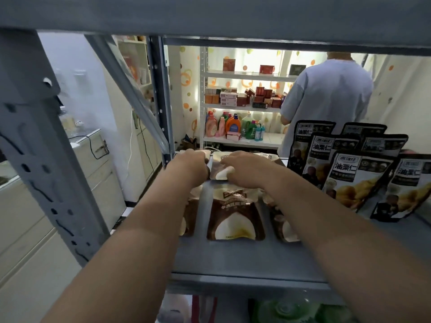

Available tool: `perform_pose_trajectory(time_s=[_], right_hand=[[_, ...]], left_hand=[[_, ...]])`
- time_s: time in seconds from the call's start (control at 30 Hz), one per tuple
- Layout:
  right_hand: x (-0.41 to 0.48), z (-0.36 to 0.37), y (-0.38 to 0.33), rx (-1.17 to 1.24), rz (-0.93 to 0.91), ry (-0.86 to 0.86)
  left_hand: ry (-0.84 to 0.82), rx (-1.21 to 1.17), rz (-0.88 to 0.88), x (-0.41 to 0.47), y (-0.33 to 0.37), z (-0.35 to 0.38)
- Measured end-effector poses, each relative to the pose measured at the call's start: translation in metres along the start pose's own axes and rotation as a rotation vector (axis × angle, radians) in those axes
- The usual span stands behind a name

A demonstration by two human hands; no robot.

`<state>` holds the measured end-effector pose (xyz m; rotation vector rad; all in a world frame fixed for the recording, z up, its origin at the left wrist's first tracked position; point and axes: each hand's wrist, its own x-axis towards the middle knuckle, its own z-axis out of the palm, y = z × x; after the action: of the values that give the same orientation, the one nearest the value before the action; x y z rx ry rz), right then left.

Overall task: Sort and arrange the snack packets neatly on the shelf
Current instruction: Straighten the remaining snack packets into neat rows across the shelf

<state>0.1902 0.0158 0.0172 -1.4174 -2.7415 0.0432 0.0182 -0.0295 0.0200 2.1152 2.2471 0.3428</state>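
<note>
Hands (219, 169) gripping brown packet (218, 170), grey shelf (245, 257).

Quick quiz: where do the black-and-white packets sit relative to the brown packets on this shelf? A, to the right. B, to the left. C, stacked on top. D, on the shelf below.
A: the black-and-white packets stand upright at the right side of the shelf, while the brown packets lie flat nearer the middle under both hands.

The grey metal shelf (245, 259) carries brown snack packets (235, 215) lying flat at its middle and black-and-white chestnut packets (356, 180) standing at right.
</note>
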Motion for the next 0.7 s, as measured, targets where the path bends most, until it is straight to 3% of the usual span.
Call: perform_pose_trajectory(time_s=[0.2,0.4,0.7], right_hand=[[0.032,0.015,0.008,-0.044,-0.021,-0.126],[0.043,0.028,0.013,-0.057,-0.037,-0.169],[0.039,0.02,0.013,-0.05,-0.069,-0.159]], left_hand=[[-0.2,0.27,0.091,0.026,0.001,0.02],[-0.189,0.29,0.105,0.03,-0.004,0.023],[-0.159,0.135,-0.009,0.028,-0.012,0.018]])
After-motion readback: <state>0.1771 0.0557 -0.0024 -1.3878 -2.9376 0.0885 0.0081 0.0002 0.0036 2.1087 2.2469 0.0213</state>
